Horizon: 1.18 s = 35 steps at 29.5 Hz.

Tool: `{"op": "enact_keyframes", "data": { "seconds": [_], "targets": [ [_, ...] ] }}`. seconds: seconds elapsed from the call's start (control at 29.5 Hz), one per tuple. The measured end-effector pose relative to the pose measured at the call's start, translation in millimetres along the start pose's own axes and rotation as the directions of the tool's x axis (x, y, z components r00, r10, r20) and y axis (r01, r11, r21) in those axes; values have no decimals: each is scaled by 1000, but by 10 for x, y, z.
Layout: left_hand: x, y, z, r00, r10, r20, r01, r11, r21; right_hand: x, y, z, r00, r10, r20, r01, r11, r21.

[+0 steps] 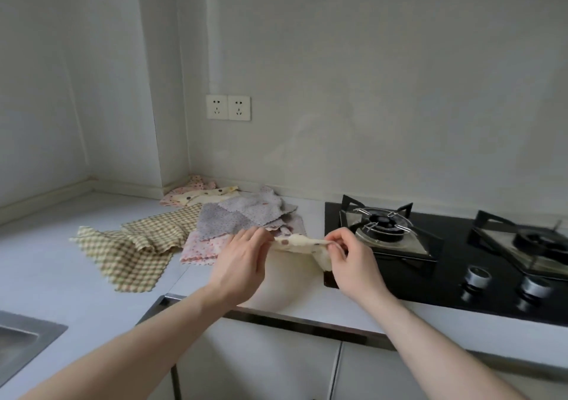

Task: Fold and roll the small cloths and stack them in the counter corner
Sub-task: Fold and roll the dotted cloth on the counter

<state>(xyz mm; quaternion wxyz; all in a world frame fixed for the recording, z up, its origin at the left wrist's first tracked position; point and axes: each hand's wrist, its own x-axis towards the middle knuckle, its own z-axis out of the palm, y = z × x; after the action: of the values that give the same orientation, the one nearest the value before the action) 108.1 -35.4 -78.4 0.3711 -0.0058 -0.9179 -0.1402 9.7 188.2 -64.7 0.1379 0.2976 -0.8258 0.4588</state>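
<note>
Cream dotted cloth [302,243] pinched between left hand [242,258] and right hand [353,261].

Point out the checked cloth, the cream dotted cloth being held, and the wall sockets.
checked cloth [132,253], head view, middle of its flat part.
cream dotted cloth [299,243], head view, stretch between the hands.
wall sockets [228,107], head view, seam between both plates.

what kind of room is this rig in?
Most likely a home kitchen: a black gas hob set into a white counter, a steel sink at the near left, and wall sockets above.

Cloths [215,224] left of stove [445,252]
</note>
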Motion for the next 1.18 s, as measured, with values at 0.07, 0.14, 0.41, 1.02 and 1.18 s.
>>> {"op": "enact_keyframes", "data": {
  "seconds": [0.07, 0.14, 0.41, 1.02, 1.18],
  "targets": [
    [46, 145, -186, 1000, 9, -4, -9, 1000, -1, -57, -164, -193, 1000, -21, -7, 21, 1000, -23],
    [103, 266, -386, 1000, 28, 10, -28, 1000, 12, -99, -316, -379, 999, -34, -21, 33, 999, -38],
    [245, 587, -1225, 995, 52, -86, -57, 997, -55, -140, -849, -1058, 995, -20, -99, 22, 999, 23],
    [412, 301, -1122, 869, -259, 421, 286, 958, -1, 41, -598, -896, 995, 51, 80, -36, 985, -171],
    [541, 185, -906, 845, -304, 440, 294, 951, 92, 272, -441, -707, 987, 94, 129, -66, 976, -206]
  ]
}}
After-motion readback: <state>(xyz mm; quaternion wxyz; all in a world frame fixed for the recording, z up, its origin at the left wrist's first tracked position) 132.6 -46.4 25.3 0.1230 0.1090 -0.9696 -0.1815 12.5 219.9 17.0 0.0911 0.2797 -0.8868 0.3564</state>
